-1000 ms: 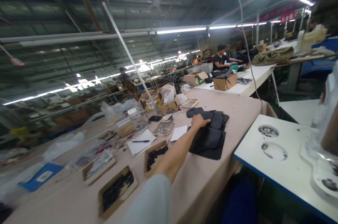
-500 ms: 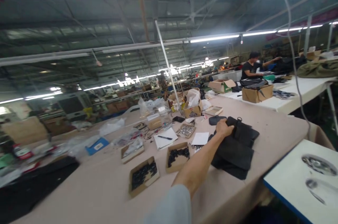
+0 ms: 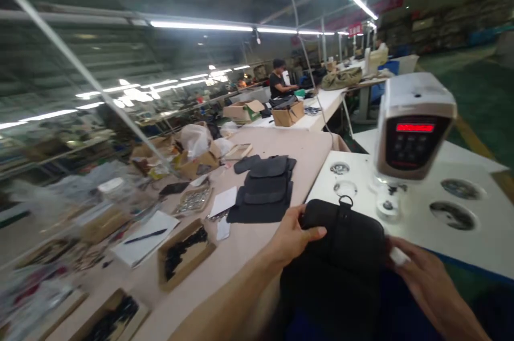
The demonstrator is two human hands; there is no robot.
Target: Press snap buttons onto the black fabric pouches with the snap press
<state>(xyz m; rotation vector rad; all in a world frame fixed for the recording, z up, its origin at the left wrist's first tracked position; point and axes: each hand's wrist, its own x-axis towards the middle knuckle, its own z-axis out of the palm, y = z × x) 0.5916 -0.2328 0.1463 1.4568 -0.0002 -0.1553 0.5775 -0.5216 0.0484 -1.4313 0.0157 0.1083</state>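
Observation:
My left hand (image 3: 293,236) grips the left edge of a black fabric pouch (image 3: 353,234), thumb on top. A strap with a ring runs down the pouch's upper part. My right hand (image 3: 421,271) holds the pouch's right edge, with something white around one finger. Stacked black pouches (image 3: 267,188) lie on the cloth-covered table beyond my left hand. Just past the held pouch stands a white machine head (image 3: 417,121) with a red display, on a white tabletop (image 3: 413,239).
Boxes of black parts (image 3: 187,252) and a tray of metal pieces (image 3: 195,199) are on the left. A notepad (image 3: 144,236) bears a pen. Plastic bags and cartons stand farther back. A person (image 3: 279,81) works at a far table.
The view has swung right, bringing in the machine. My left hand has moved from the stack toward me with a pouch, and my right hand has come into view holding it too.

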